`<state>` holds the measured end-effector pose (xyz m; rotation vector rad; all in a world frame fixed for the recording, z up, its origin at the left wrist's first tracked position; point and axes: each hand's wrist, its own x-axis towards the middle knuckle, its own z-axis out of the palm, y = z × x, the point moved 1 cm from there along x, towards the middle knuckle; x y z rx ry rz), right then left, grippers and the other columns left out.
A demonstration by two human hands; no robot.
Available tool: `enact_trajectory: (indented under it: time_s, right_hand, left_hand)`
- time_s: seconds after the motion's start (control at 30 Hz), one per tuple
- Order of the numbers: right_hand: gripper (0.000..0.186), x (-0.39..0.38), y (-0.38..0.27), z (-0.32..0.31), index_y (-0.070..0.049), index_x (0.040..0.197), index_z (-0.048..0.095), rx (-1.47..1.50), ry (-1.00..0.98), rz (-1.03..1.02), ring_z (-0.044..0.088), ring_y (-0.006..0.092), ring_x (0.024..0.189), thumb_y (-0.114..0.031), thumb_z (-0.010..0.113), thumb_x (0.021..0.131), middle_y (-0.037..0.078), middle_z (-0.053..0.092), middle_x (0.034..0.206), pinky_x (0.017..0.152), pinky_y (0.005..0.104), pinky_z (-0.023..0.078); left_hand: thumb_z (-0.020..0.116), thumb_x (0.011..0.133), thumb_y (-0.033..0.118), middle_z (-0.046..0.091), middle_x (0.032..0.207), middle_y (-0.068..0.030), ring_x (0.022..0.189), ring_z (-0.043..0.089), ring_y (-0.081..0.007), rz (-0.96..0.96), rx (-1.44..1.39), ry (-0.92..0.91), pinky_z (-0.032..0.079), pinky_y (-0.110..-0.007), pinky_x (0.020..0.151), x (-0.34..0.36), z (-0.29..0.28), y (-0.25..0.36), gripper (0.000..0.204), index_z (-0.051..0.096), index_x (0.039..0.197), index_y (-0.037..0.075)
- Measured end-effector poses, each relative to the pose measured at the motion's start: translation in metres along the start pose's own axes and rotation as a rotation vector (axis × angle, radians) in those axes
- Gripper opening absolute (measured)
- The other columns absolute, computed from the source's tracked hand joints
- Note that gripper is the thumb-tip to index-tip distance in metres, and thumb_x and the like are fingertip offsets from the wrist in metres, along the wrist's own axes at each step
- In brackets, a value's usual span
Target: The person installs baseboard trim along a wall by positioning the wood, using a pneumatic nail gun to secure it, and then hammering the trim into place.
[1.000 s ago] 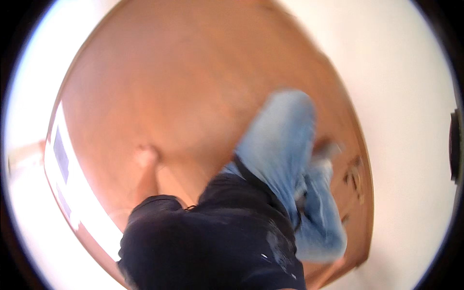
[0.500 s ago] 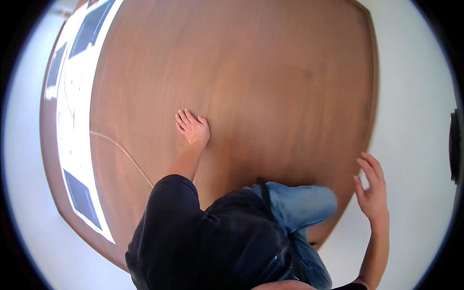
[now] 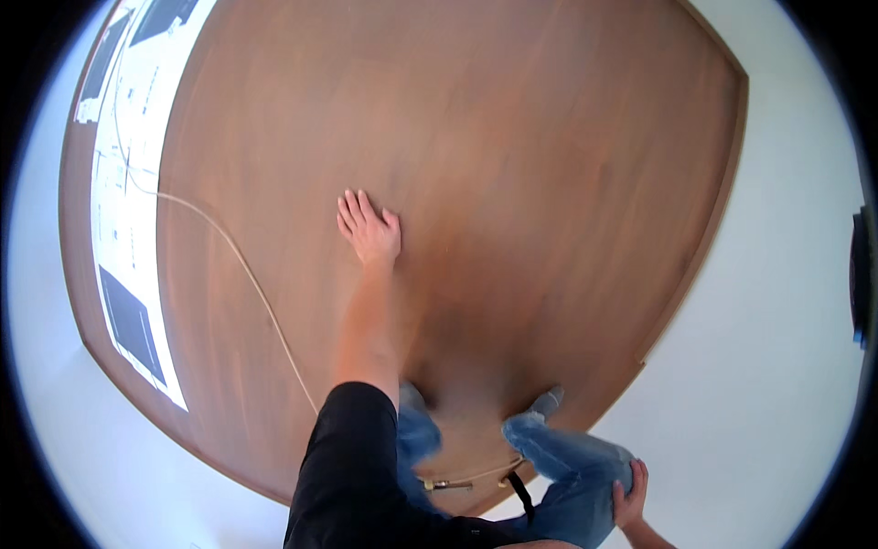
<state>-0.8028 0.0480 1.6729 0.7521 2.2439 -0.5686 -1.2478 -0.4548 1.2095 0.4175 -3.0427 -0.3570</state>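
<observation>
My left hand [image 3: 370, 231] reaches straight out over the brown wood-look floor [image 3: 512, 137]. Its fingers are stretched and spread, and nothing is in it; I cannot tell whether the palm touches the boards. My right hand [image 3: 631, 494] lies against the knee of my blue jeans [image 3: 581, 471], thumb apart from the fingers, holding no object. Below my left hand, my feet stand on the floor, one in a grey sock [image 3: 549, 401]. Between my legs lies a small metal fitting [image 3: 446, 485] joined to a pale hose or cable.
A thin beige hose or cable [image 3: 247, 265] curves across the floor, from a bright white strip with dark rectangles [image 3: 128, 238] at the left toward my arm. Baseboards edge the floor below white walls [image 3: 777, 229]. A black object [image 3: 860, 274] is at the far right.
My body has risen from a low position, with both feet now showing. My right hand has come down from beside the wall onto my knee. The left hand stays outstretched.
</observation>
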Motion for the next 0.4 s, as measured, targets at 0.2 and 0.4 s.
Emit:
enact_trajectory:
  time_s: [0.2, 0.4]
  right_hand:
    - [0.048, -0.016, -0.072, 0.012, -0.002, 0.135, 0.056, -0.087, -0.051, -0.145, 0.042, 0.047, 0.137, -0.021, 0.065, 0.093, 0.028, 0.043, 0.15, 0.116, 0.0509, 0.035]
    - [0.046, -0.083, -0.087, 0.037, -0.003, 0.131, 0.063, -0.157, -0.123, -0.122, 0.044, 0.0451, 0.137, -0.032, 0.067, 0.095, 0.026, 0.049, 0.148, 0.117, 0.0505, 0.034]
  left_hand:
    - [0.054, 0.097, 0.045, 0.027, 0.167, -0.0202, 0.157, 0.018, -0.0391, -0.048, 0.088, -0.178, 0.016, -0.055, 0.126, 0.005, -0.035, -0.03, 0.076, 0.036, 0.157, 0.003]
    - [0.057, 0.101, 0.043, 0.032, 0.166, -0.0174, 0.153, 0.029, -0.0379, 0.113, -0.234, -0.595, 0.024, -0.047, 0.127, -0.013, -0.308, -0.005, 0.062, 0.044, 0.156, 0.015]
